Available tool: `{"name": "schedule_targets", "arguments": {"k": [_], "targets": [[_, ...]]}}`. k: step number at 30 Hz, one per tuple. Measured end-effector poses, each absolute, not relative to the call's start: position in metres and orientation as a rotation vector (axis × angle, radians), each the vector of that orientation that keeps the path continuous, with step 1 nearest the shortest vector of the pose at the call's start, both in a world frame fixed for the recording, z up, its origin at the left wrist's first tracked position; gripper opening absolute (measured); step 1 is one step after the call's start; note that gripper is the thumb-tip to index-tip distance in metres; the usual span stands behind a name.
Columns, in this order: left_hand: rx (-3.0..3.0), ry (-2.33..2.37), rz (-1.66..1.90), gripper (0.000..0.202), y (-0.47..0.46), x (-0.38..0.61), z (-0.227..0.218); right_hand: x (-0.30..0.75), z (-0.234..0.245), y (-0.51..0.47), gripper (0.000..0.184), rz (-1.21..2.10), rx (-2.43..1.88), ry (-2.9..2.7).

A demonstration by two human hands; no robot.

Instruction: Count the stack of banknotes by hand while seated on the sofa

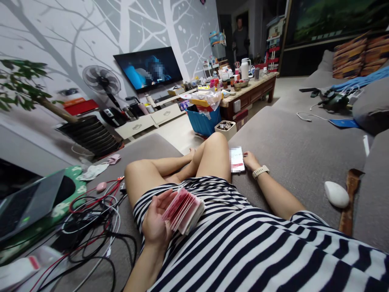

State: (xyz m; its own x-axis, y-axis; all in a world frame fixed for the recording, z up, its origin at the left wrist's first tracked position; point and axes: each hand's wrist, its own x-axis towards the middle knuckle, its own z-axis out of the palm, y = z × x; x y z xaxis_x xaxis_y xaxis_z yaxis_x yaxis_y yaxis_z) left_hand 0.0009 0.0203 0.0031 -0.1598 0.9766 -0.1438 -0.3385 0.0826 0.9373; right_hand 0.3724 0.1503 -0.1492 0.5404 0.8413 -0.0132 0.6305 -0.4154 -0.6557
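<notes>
I sit cross-legged on a grey sofa [288, 150] in a black-and-white striped top. My left hand [155, 221] is closed around a folded stack of pink banknotes [184, 211], held over my lap with the notes fanned at their edges. My right hand [249, 159], with a pale watch on the wrist, rests on the sofa beside my right knee and touches a smartphone [237, 159] that lies there with its screen lit. Its fingers are mostly hidden behind the phone.
A tangle of cables [91, 219] and a laptop [26, 205] lie to my left. A white oval object [336, 194] and a wooden utensil [349, 202] lie on the sofa at right. Ahead are a blue bin [203, 119], a cluttered coffee table [249, 91], a TV [148, 68], a fan [101, 81]. A person [241, 38] stands in the far doorway.
</notes>
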Motion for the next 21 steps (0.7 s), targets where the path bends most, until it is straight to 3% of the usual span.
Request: {"name": "schedule_targets", "arguments": {"k": [12, 21], "targets": [[0.742, 1.122, 1.434, 0.033, 0.026, 0.002, 0.0, 0.401, -0.123, 0.166, 0.037, 0.535, -2.094, -1.018], [0.752, 1.009, 1.437, 0.039, 0.029, 0.001, -0.006, 0.42, -0.079, 0.169, 0.03, 0.389, -1.952, -1.144]]}}
